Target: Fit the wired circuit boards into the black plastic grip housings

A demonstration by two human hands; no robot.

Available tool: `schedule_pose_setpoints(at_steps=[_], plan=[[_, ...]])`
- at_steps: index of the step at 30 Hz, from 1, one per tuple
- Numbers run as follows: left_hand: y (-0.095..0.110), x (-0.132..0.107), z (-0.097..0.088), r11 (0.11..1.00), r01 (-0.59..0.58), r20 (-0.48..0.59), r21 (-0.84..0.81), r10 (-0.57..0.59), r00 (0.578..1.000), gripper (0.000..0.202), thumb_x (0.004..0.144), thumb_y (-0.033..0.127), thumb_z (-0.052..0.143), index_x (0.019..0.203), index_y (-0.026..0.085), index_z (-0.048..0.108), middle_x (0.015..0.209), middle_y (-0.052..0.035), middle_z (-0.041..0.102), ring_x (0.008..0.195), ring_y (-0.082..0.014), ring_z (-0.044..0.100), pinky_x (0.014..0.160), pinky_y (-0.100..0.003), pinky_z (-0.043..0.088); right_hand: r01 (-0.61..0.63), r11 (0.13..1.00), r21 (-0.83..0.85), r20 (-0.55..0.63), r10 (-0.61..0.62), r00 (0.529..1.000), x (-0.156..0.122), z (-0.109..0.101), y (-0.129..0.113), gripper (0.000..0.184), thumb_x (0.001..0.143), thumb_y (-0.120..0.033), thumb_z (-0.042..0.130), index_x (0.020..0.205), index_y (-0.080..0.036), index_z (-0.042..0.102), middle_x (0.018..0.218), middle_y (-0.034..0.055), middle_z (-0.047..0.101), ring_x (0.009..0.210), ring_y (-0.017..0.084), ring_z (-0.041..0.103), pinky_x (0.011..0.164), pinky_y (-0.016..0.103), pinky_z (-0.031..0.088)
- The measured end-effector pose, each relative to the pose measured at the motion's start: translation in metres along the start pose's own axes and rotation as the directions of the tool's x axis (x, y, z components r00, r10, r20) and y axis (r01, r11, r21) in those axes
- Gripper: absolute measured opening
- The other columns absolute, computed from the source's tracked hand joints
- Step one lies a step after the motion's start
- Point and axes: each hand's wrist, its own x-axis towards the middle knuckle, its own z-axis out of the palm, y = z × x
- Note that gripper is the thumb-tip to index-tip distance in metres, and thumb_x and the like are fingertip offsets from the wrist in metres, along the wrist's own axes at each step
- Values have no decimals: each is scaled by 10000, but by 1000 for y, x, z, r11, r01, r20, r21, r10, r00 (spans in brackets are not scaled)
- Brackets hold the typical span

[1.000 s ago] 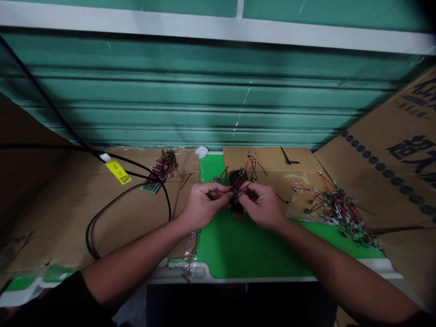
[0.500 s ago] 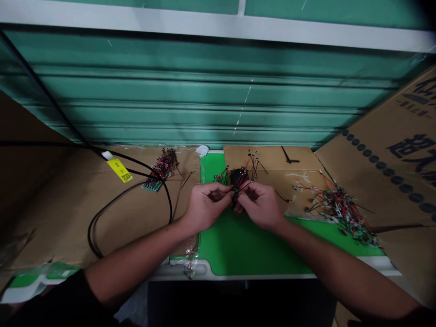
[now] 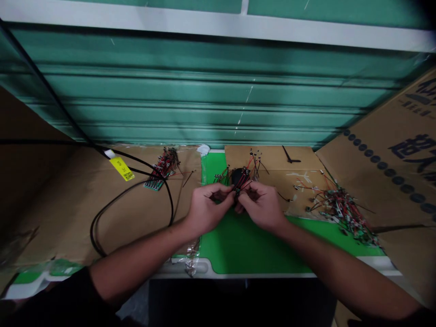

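Observation:
My left hand [image 3: 205,209] and my right hand [image 3: 260,205] meet over the green mat [image 3: 245,245], fingers pinched together on a small wired circuit strip [image 3: 240,180] with red and black leads that sticks up between them. A dark round object [image 3: 237,175] sits on the mat just behind my fingertips, partly hidden by them. More wired bits [image 3: 255,162] stand up behind it on the cardboard.
A pile of wired boards [image 3: 340,210] lies at the right on cardboard. A smaller row of boards [image 3: 161,171] lies at the left, near a looping black cable [image 3: 136,200] with a yellow tag [image 3: 123,169]. A green shutter [image 3: 211,95] closes the back; a cardboard box [image 3: 395,154] stands right.
Both hands stay pinched on the wired strip and have shifted only slightly; the view has drifted a little.

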Motion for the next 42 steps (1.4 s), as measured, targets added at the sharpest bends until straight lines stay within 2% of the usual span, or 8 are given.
schedule_pose_setpoints(at_steps=[5,10,14,17,25,28,32,42], plan=[[-1,2,-1,999,44,-14,-12,-44,999,161,794,304,884,830,156,832,738,-56,804,604,-131,694,570,-225,555,2,1000,-6,1,-2,1000,0,0,2,98,849,-263,732,809,-198,670,624,-3,708,525,159,708,511,245,608],[-2,13,-8,956,209,105,-208,-190,976,367,725,417,978,898,130,829,719,-69,796,612,-167,733,616,-281,622,21,995,-99,22,-18,1000,5,-11,3,135,958,-333,693,901,-211,686,715,22,756,599,176,736,559,269,630],[-2,19,-12,925,278,165,-261,-241,957,435,689,440,1015,908,116,826,688,-66,783,586,-168,726,598,-283,621,79,979,-185,117,-58,991,11,-25,5,163,1029,-370,657,974,-223,699,706,5,739,604,172,730,578,269,607],[-2,21,-13,927,276,167,-255,-239,957,425,691,425,1019,914,115,834,690,-63,785,587,-153,721,596,-261,608,69,985,-159,176,-41,984,15,-30,7,192,1051,-403,642,1045,-223,711,703,-1,733,586,173,722,562,273,589],[-7,22,-15,935,280,170,-216,-246,954,435,699,436,1012,958,131,843,750,-67,806,626,-155,729,635,-276,620,44,994,-95,206,-23,978,17,-28,7,198,1038,-390,644,1091,-220,730,702,-8,716,566,155,695,531,252,544],[-7,22,-15,941,273,153,-201,-245,957,447,706,435,1008,989,134,839,806,-77,820,661,-152,736,655,-266,621,30,999,-36,165,-24,986,17,-26,4,219,997,-420,711,1000,-203,736,695,0,718,532,146,678,500,245,528],[-6,22,-16,945,278,166,-173,-250,954,410,723,464,989,902,139,814,755,-63,798,642,-150,725,630,-249,598,13,1000,7,96,-14,995,17,-24,2,300,948,-484,774,943,-188,724,763,27,754,521,137,678,486,245,542],[-10,21,-18,971,230,159,-70,-217,963,267,770,391,902,822,150,800,646,-52,754,566,-161,688,558,-246,537,92,981,-169,107,-74,991,14,-26,6,205,1010,-398,698,1026,-209,774,766,22,756,604,164,701,564,266,576]])
